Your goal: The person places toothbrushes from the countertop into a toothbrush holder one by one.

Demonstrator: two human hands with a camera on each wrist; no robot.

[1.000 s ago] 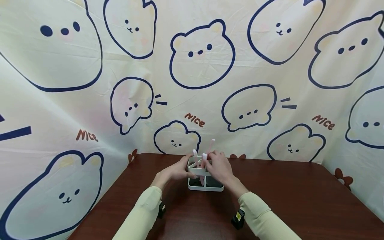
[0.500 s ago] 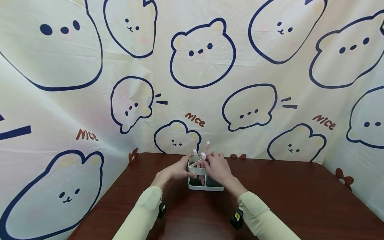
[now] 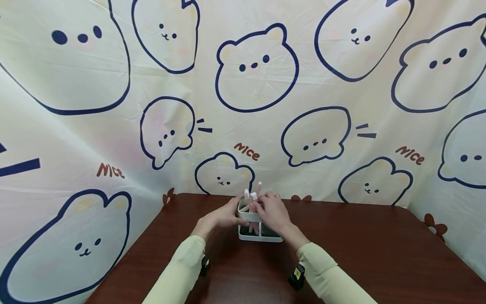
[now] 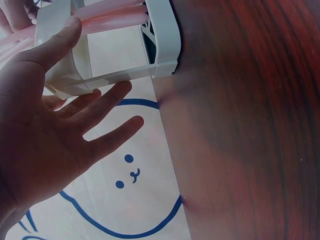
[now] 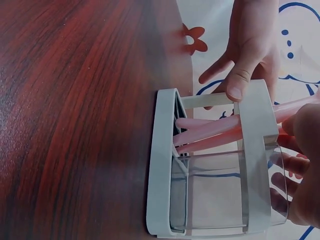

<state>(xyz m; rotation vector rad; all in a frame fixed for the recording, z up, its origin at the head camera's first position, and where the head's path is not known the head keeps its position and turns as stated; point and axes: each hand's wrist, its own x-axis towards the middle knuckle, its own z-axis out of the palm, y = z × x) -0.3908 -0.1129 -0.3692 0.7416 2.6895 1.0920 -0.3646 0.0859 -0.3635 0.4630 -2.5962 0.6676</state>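
Note:
A pale grey two-tier toothbrush holder point(image 3: 248, 217) stands on the table in the head view. My left hand point(image 3: 223, 216) grips its upper ring from the left, thumb in front; in the left wrist view two fingers stick out loosely below. Pink toothbrushes point(image 5: 210, 131) lean through the ring, their lower ends in the left part of the base. With bent fingers my right hand point(image 3: 274, 214) pinches one pink toothbrush point(image 3: 259, 187), which tilts and rises a little above the others. The exact fingertip contact is partly hidden behind the ring.
A clear cup point(image 5: 215, 197) sits in the holder's other half, beside the toothbrushes. Dark reddish-brown wooden table point(image 3: 341, 249) spreads around it. A cream cloth point(image 3: 322, 63) with cartoon animals hangs close behind the table and along both sides.
The pinched toothbrush has shifted left and slightly down, closer to the others, and my right hand has moved a little left with it. My left hand and the holder stay put.

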